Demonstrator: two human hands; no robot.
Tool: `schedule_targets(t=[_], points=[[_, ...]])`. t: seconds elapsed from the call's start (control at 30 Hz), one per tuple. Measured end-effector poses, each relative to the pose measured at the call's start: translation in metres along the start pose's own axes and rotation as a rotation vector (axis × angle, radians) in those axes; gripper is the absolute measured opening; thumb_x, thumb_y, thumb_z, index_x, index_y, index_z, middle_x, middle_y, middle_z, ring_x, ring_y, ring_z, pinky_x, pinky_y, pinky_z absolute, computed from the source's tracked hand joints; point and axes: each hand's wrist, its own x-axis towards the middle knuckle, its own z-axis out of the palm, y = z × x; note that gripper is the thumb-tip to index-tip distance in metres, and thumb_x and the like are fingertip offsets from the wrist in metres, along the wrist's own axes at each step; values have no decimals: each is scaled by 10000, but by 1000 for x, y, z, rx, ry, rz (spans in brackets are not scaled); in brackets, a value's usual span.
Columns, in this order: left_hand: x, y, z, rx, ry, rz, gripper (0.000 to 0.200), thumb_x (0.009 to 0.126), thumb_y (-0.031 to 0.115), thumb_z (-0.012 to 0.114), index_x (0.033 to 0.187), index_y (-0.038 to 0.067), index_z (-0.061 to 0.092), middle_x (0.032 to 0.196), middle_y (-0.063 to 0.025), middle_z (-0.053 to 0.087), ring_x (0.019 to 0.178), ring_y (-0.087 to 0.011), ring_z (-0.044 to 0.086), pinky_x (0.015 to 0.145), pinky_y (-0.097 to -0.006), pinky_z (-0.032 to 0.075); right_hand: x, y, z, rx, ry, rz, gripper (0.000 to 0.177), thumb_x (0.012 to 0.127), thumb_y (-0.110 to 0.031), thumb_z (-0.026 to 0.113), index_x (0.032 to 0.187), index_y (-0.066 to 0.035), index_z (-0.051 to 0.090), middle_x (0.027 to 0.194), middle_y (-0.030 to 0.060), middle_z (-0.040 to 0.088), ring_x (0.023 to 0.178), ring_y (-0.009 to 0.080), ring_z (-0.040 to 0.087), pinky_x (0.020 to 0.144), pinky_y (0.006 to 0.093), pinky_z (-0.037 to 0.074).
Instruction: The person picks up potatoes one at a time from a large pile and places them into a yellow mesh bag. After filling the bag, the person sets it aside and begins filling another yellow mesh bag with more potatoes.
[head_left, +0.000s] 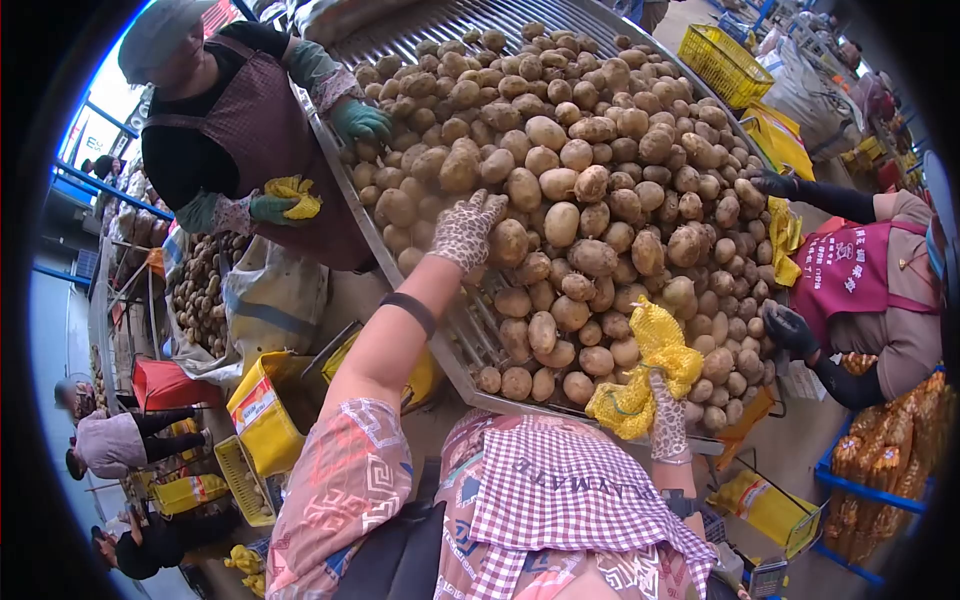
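Potatoes [590, 190] lie heaped on a metal sorting table [460, 345]. My left hand [468, 232], in a leopard-print glove, rests on potatoes at the heap's left side, its fingertips bent over them; whether it grips one is not clear. My right hand [668, 415], gloved alike, is at the near edge of the table and holds a yellow mesh bag [655, 350]. The bag lies bunched over the potatoes and covers most of that hand's fingers.
A co-worker [250, 140] stands at the left edge of the table, another [860, 265] at the right, both with gloved hands near the heap. Yellow crates [265, 415] stand at the lower left. A yellow basket [722, 65] is beyond the table, mesh sacks [880, 460] at the right.
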Motion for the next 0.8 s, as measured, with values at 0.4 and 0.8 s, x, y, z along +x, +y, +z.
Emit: schedule_targets(t=[0.4, 0.8], points=[[-77, 37, -35, -2375, -247, -341, 498, 847, 279, 644, 1294, 112, 498, 1263, -77, 544, 1154, -195, 535, 944, -385, 467, 52, 3, 4, -91, -149, 155, 511, 835, -203, 731, 1266, -43, 507, 1158, 49, 579, 1034, 176, 570, 900, 316, 488], [-142, 114, -15, -2725, -474, -328, 478, 893, 467, 554, 1243, 144, 512, 1069, -78, 622, 696, -151, 604, 454, -215, 456, 70, -36, 118, -39, -539, 82, 270, 895, -116, 645, 1130, 2, 585, 1034, 84, 655, 908, 171, 642, 799, 307, 543]])
